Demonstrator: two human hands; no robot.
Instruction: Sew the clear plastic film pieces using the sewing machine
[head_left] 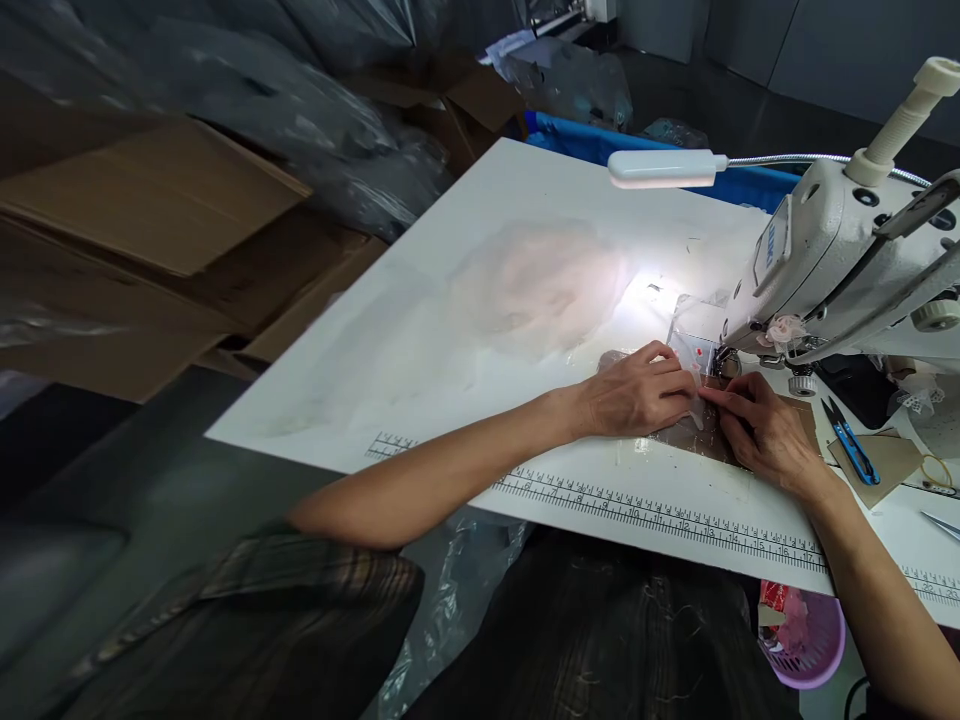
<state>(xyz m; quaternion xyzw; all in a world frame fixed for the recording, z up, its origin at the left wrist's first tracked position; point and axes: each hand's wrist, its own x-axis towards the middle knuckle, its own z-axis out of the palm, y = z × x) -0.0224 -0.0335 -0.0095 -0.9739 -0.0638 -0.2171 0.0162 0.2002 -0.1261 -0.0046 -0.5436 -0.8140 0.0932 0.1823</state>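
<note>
Just in front of the presser foot [726, 362] of a white sewing machine [814, 245], both hands meet over a small piece of thin, whitish fabric [694, 414]. My left hand [643, 392] lies across it with bent fingers pressed together on its left part. From the right, my right hand [769, 432] pinches the fabric's edge between thumb and forefinger. Fingers cover most of the piece, so its shape is hidden. Under the hands the machine bed is covered by a shiny brownish sheet [709, 440].
Blue thread snips [851, 440] lie on brown card right of my right hand. A lamp [664, 168] lights the white table [450, 340], which has a printed ruler along its front edge. Cardboard boxes [150, 200] stand left; a purple basket [814, 650] sits below the table.
</note>
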